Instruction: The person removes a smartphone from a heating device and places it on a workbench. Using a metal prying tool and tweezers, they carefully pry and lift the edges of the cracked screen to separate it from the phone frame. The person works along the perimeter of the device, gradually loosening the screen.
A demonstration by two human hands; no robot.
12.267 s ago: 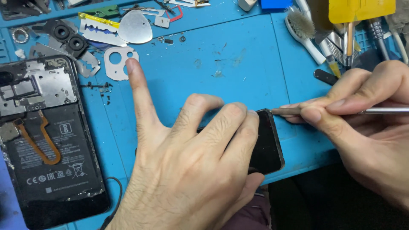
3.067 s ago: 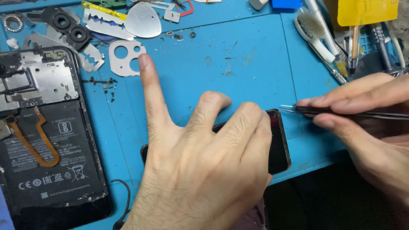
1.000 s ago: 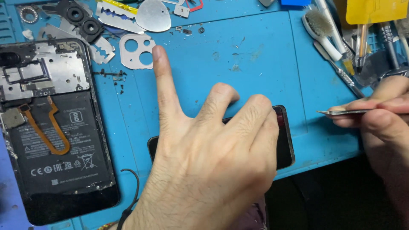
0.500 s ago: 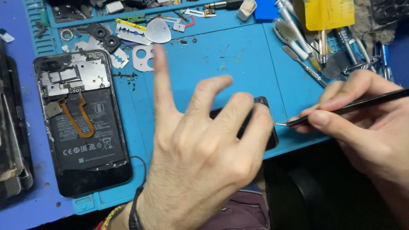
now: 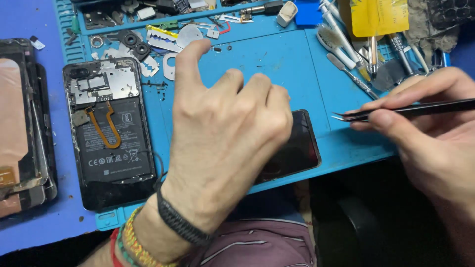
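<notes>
Black glass at the lower middle of the frame is the nearest thing in hand: a dark phone lies flat at the front edge of the blue mat, mostly hidden under the left hand. That hand presses down on it with curled fingers, index finger lifted and pointing up the frame; it pins rather than grips. A dark cord band and coloured braided bands sit at the wrist, low in the frame.

To the right, the right hand pinches black tweezers between thumb and fingers. Their tips point left and hang just off the phone's right edge, not touching it. The tips look closed; whether they carry anything is too small to tell.

Judged from this, the work goes best if the left hand keeps its weight flat so the phone cannot slide off the mat edge, and if the tweezers come in low and shallow at the seam, so the tips do not dig into the glass.

Left of centre lies an opened phone, back off, with battery and an orange flex loop showing. At far left more stripped phone shells are stacked on the tabletop. Along the top of the frame sit metal shields, rings, a brush and a yellow card.
</notes>
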